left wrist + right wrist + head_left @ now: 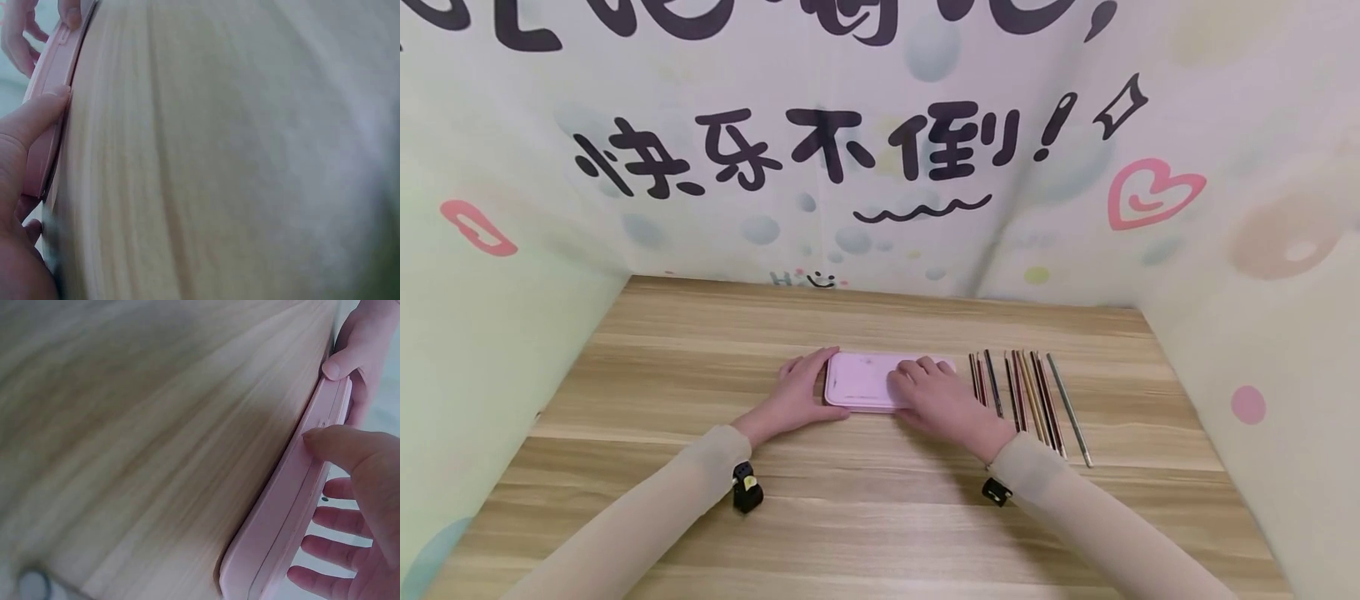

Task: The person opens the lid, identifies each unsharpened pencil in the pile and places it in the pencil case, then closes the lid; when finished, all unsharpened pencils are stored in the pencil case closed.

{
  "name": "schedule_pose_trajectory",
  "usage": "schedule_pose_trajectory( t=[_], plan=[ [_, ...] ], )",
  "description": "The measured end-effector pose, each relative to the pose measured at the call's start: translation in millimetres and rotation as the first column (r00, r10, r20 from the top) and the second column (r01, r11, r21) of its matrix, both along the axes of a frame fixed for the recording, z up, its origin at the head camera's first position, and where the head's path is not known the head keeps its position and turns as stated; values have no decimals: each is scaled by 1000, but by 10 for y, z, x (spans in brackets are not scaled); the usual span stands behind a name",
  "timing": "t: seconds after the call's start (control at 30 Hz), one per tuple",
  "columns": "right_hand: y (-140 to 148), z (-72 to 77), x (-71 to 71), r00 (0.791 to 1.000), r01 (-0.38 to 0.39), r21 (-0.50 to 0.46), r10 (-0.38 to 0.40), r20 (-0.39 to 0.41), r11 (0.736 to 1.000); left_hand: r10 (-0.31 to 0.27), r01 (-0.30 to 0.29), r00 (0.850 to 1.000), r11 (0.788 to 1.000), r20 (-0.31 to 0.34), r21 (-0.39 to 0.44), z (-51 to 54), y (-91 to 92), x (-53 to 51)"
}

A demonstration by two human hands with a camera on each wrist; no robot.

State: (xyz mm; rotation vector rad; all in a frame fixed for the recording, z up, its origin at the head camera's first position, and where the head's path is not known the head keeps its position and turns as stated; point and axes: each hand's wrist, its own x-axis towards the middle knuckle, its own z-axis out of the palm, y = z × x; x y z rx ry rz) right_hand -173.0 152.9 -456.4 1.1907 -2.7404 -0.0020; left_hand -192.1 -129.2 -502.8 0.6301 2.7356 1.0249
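A closed pink case [861, 379] lies flat on the wooden table. My left hand [793, 398] grips its left end, thumb at the near side and fingers around the far corner. Over the right part of the lid is my right hand [943, 404], fingers bent on top. In the right wrist view the thumb of my right hand [375, 475] presses the long side of the case [275, 519], by a small catch. The left wrist view shows the thumb of my left hand [15, 181] on the same side of the case [53, 69]. My right hand hides the case's right end.
Several thin pencils [1026, 392] lie side by side to the right of the case, partly behind the right hand and forearm. A printed cloth [820, 242] with writing hangs behind the table [850, 533], and pale walls stand at both sides.
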Motion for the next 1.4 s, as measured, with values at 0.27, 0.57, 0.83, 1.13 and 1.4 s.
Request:
schedule_pose_trajectory(
  t=[0.27,0.57,0.83,1.13,1.4],
  plan=[
    [-104,1,25,1000,24,44,-23,-21,999,-8,7,999,999,31,35,8,-25,-22],
    [-249,-48,75,956,4,210,58,-287,978,16,-17,999,1000,38,22,22,-34,-26],
    [-337,-112,115,883,73,309,83,-463,948,11,-11,1000,999,10,45,12,-3,-39],
    [-439,-140,164,874,137,321,38,-485,937,25,-26,1000,997,17,73,-14,-31,-24],
    [-426,-130,168,872,144,305,25,-488,941,24,-25,1000,998,18,59,11,-12,-25]
  ],
)
